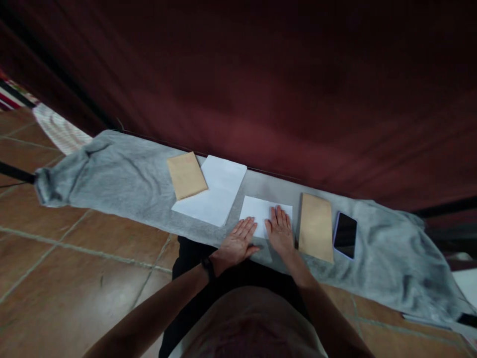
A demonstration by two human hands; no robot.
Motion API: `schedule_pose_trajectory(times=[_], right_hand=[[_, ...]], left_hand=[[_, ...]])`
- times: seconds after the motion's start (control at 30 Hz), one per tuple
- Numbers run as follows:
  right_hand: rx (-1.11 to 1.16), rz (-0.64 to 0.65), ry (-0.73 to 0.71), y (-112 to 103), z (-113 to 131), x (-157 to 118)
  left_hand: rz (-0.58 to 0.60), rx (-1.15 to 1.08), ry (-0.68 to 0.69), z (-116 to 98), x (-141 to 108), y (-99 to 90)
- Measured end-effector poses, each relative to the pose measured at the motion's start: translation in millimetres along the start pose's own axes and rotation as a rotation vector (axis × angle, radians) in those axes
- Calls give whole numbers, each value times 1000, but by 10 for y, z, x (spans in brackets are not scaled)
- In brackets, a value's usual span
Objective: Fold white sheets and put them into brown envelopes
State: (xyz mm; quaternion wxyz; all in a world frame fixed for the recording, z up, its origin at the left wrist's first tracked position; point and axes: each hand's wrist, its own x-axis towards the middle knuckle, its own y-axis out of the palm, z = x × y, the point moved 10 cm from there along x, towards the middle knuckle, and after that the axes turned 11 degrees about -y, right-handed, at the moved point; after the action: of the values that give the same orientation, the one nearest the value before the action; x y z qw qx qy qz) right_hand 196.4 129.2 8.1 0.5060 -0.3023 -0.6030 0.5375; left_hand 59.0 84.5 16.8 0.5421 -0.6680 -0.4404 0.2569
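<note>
A small white sheet (pixel 261 206), which looks folded, lies on the grey cloth in front of me. My left hand (pixel 238 242) rests flat with its fingers stretched out over the sheet's left edge. On the sheet's right part lies my right hand (pixel 280 232), palm down and fingers spread a little. Neither hand grips anything. To the left are larger white sheets (pixel 218 186), with a brown envelope (pixel 186 175) overlapping their upper left corner. Another brown envelope (pixel 316 227) lies just right of my right hand.
A dark-screened phone (pixel 345 235) lies right of the right-hand envelope. The grey cloth (pixel 126 174) covers a long narrow surface and is wrinkled at both ends. A dark red fabric wall (pixel 253 119) stands along its far edge. Brown floor tiles (pixel 104 258) show below.
</note>
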Motion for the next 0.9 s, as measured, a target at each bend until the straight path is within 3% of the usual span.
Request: schedule_pose_trajectory(times=[0.23,0.37,0.57,0.7,0.9], right_hand=[[-38,-37,42,-105,123,-344],[-50,-26,53,-124,168,-450],[-36,-16,68,-117,177,-469],[-17,-23,77,-120,156,-464],[1,-18,82,-126,147,-466]], left_hand=[[-205,-65,-352,210,-101,-42],[-215,-275,-517,371,-38,-47],[-182,-713,-914,899,89,-65],[-159,-894,-1002,1031,160,-70],[-205,-1076,-1019,926,180,-110]])
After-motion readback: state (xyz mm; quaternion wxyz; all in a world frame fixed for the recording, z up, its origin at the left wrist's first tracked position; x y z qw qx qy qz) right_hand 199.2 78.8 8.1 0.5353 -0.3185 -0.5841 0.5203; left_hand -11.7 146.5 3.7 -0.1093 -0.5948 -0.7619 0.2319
